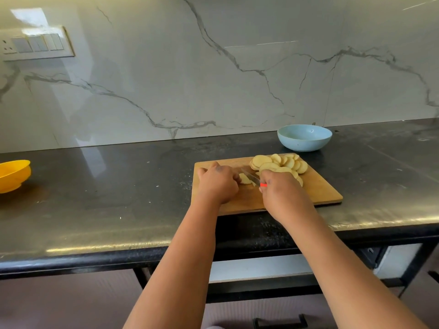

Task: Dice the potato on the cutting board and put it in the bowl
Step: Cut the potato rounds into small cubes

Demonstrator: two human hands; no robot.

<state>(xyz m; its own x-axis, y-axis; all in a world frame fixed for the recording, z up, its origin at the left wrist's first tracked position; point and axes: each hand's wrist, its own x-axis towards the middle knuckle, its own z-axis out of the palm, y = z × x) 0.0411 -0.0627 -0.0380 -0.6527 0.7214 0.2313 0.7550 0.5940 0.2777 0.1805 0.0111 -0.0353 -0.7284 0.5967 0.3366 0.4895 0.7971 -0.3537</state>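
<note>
A wooden cutting board lies on the dark counter. Several round potato slices are heaped at its far edge. My left hand presses a small stack of potato slices onto the board. My right hand grips a knife with a red handle; its blade slants toward the held slices and touches them. The light blue bowl stands just behind the board, and nothing shows inside it.
A yellow bowl sits at the far left of the counter. A marble wall backs the counter, with a switch panel at upper left. The counter's front edge runs below my forearms, with drawers underneath.
</note>
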